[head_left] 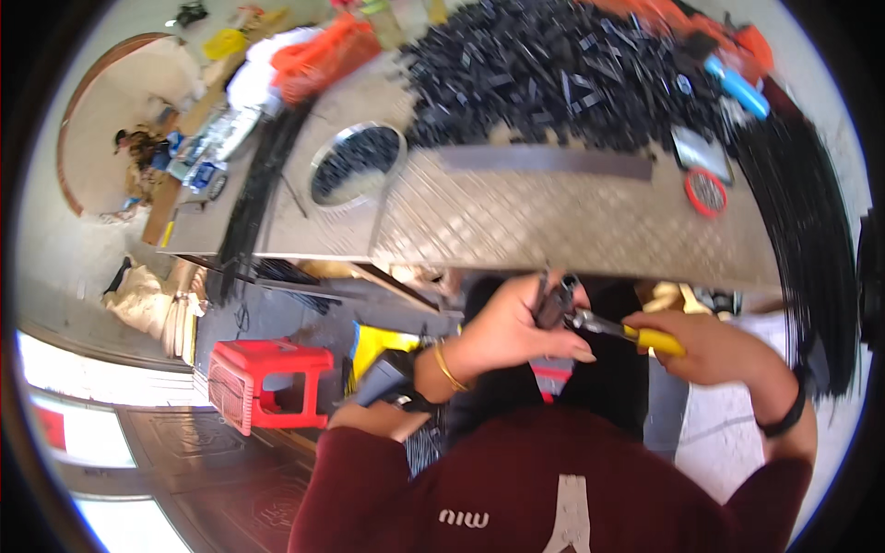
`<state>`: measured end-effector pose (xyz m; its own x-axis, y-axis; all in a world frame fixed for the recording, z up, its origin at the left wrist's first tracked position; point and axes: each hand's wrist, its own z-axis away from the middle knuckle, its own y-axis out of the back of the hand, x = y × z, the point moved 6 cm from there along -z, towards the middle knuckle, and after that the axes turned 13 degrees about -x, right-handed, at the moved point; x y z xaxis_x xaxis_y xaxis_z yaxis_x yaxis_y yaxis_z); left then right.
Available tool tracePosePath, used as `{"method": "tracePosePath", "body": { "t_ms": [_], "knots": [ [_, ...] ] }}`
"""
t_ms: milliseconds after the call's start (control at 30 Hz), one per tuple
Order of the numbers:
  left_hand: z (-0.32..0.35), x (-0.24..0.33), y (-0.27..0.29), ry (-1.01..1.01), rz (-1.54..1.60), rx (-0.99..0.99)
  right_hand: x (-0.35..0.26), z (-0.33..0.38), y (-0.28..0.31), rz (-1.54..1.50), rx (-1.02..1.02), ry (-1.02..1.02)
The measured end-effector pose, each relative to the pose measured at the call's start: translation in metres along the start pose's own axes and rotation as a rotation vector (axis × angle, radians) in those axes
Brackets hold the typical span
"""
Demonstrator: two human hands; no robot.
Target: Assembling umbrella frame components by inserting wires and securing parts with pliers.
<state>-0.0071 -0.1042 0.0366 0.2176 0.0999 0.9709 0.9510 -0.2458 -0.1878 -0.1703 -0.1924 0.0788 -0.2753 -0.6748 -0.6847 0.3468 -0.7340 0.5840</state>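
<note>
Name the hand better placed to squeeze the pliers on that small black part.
Right. The right hand already grips the yellow-handled pliers, whose jaws point at the small black part pinched in the left hand. The left hand is occupied steadying that part.

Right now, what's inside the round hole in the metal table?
Through the round hole in the metal table, small black pieces show, like those in the black pile behind it. How deep they go, and what holds them, is hidden by the tabletop.
</note>
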Motion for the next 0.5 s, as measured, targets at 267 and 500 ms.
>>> {"method": "tracePosePath", "body": {
  "t_ms": [267, 500],
  "knots": [
    [-0.001, -0.006, 0.0, -0.035, -0.2, -0.089, 0.034, -0.005, -0.075, -1.424, -0.523, 0.043],
    [-0.01, -0.001, -0.013, 0.02, -0.27, -0.236, 0.026, -0.01, -0.12, -1.792, -0.728, 0.359]
  ]
}}
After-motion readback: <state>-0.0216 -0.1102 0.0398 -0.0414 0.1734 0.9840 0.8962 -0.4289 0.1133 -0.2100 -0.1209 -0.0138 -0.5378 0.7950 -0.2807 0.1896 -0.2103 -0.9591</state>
